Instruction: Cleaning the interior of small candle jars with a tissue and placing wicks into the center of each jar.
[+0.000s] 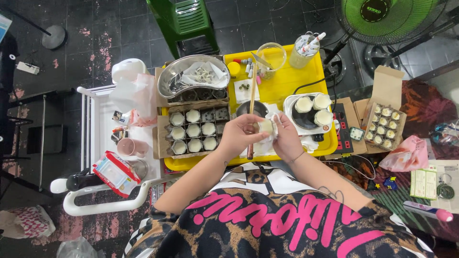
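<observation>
pinching a small white cup (265, 126), left hand (239, 135) also grips a stick (251, 109); right hand (288, 138) cradles it in tissue (267, 143).

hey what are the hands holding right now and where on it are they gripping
The left hand holds a long wooden stick near its lower part. The right hand cups a small white-filled jar in a white tissue, grip around its side.

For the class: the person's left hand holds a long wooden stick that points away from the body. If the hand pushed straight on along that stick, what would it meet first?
Probably the small dark bowl just beyond the left hand, though depth is hard to judge.
</observation>
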